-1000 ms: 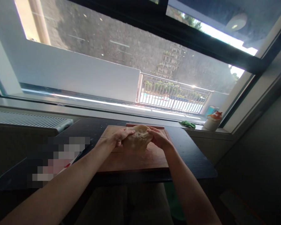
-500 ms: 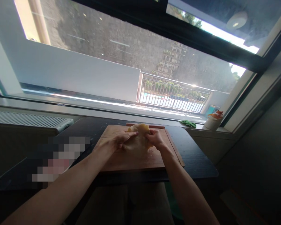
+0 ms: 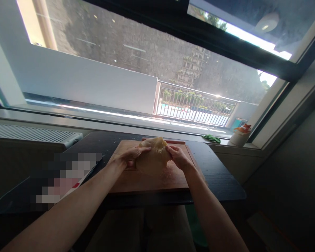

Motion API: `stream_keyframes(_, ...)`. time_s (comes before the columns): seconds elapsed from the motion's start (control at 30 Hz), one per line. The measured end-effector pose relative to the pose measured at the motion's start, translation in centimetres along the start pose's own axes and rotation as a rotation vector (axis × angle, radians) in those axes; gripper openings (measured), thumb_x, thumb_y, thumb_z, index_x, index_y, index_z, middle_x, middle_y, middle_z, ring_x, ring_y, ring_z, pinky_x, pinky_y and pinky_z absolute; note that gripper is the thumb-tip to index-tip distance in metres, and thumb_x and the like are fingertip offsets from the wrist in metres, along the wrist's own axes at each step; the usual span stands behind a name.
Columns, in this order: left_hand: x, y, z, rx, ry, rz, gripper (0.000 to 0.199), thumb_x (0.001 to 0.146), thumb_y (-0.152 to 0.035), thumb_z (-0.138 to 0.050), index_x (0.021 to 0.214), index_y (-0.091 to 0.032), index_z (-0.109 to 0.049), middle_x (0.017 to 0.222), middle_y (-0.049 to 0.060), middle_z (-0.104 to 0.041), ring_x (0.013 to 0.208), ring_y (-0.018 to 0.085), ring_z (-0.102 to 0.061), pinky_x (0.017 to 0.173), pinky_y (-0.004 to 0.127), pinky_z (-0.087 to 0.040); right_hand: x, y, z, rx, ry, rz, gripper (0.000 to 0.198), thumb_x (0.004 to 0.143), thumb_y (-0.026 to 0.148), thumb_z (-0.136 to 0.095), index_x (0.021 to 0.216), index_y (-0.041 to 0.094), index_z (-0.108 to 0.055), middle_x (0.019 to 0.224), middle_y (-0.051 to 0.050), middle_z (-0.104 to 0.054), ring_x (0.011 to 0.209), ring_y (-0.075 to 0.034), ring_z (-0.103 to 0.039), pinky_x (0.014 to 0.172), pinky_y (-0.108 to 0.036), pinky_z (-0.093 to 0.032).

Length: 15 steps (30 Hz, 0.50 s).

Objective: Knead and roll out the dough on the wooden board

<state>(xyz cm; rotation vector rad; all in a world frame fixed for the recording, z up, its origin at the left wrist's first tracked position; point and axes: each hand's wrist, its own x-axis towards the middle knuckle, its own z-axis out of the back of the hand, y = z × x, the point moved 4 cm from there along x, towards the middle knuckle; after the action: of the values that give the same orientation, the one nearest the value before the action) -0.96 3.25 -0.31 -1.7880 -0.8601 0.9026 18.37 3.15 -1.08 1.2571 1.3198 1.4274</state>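
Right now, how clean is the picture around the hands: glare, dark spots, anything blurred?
Head view: bright glare on the railing outside; head view: left hand, right hand and dough readable, though the dough's lower part looks soft; head view: deep shadow under the table, and a pixelated block covering its left side.

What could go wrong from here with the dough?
Tearing: the dough is pinched near its top by the left hand and right hand, so uneven pull might split it.
Folding or sticking: its lower part hangs down over the wooden board and could bunch or cling there.
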Motion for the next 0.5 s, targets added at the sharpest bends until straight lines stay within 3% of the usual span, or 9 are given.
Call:
stream_keyframes(0.13,-1.1,-1.4,0.2,-0.063,0.199,-0.054,0.049,0.071,-0.037,-0.072,0.115,-0.019,-0.059,0.1,0.006,-0.069,0.092,0.022,-0.064,0.079,0.031,-0.052,-0.1,0.0,-0.5,-0.02,0.026,-0.03,0.048,0.072,0.057,-0.065,0.09,0.013,-0.068,0.073,-0.001,-0.06,0.062,-0.009,-0.048,0.058,-0.023,-0.036)
stream_keyframes(0.3,0.2,-1.6,-0.2,0.241,0.147,-0.03,0.052,0.072,-0.044,-0.069,0.115,-0.017,-0.06,0.103,0.009,-0.068,0.091,0.024,-0.063,0.072,0.03,-0.051,-0.6,1.0,-1.3,-0.1,0.048,-0.014,0.048,0.077,0.058,-0.06,0.088,0.012,-0.068,0.073,-0.002,-0.06,0.061,-0.01,-0.047,0.058,-0.024,-0.037)
stream_keyframes(0.5,0.8,-1.1,-1.1,0.234,0.057,-0.11,0.045,0.071,-0.04,-0.071,0.11,-0.019,-0.062,0.101,0.005,-0.068,0.095,0.022,-0.062,0.073,0.026,-0.051,-2.2,0.7,-0.9,-0.079,0.221,-0.174,0.048,0.068,0.051,-0.073,0.096,0.013,-0.068,0.078,-0.003,-0.064,0.063,-0.01,-0.049,0.054,-0.023,-0.034)
